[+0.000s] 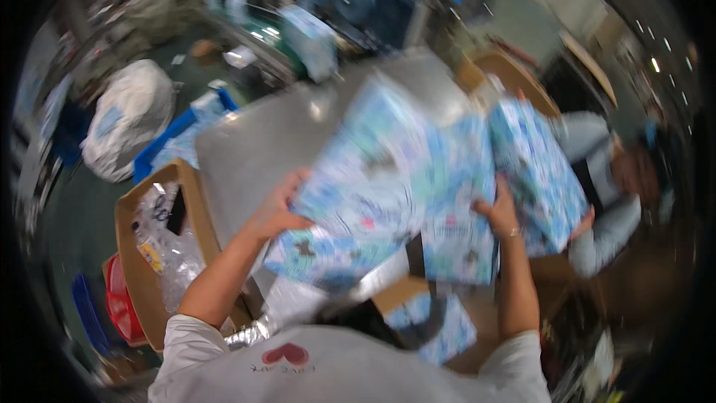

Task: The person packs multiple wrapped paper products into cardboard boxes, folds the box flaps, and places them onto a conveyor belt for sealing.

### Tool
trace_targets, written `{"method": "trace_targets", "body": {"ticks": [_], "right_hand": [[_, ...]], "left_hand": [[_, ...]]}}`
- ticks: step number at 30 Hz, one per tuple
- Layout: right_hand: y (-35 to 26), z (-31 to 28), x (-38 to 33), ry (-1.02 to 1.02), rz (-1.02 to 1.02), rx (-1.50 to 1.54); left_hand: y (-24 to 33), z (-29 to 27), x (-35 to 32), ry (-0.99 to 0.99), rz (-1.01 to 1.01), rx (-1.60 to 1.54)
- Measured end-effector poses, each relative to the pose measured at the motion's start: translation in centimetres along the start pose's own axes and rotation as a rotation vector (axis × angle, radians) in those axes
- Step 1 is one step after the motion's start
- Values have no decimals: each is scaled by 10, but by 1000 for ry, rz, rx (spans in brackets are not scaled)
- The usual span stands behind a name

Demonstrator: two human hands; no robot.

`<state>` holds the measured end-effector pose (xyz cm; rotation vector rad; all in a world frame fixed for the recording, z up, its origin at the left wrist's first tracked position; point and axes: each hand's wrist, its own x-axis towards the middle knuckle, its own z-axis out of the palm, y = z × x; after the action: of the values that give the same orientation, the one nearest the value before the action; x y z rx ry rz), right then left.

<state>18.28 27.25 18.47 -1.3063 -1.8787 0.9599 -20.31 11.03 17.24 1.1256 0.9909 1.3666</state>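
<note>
in the middle of the frame the left hand (277,209) and right hand (501,213) are gripping opposite ends of a row of blue-patterned soft packs (403,186), long axis running left to right, held above the grey table (253,142).

Counter (261,142) at centre, running up to the right. Packs (388,179) held above its near edge, betw. left hand (280,209) at their left side and right hand (501,213) at their right. Another pack (538,172) just right of right hand, in front of a seated person (611,186). Box (145,269) w/ plastic wrap (168,254) in it stands left of counter. Sack (127,119) well behind box, far left. Open carton (425,317) below packs, nearest the wearer.
</note>
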Motion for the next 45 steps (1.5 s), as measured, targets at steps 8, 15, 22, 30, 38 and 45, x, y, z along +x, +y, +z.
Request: {"method": "trace_targets", "body": {"ticks": [8, 15, 22, 30, 38, 45], "right_hand": [[-60, -201, -176, 499, -171, 92], [-29, -166, -270, 27, 286, -353], [169, 27, -284, -325, 389, -759], [28, 67, -21, -306, -279, -503], [-88, 238, 256, 115, -261, -840], [-45, 235, 245, -84, 71, -713]], "left_hand": [[-47, 204, -2, -794, 111, 204], [-204, 276, -94, -1323, 794, 1087], [-138, 242, 0, -1236, -162, 720], [-130, 40, -22, -201, -754, 1376], [-154, 12, -43, -346, -729, 1365], [-159, 9, -45, -315, -575, 1406]]}}
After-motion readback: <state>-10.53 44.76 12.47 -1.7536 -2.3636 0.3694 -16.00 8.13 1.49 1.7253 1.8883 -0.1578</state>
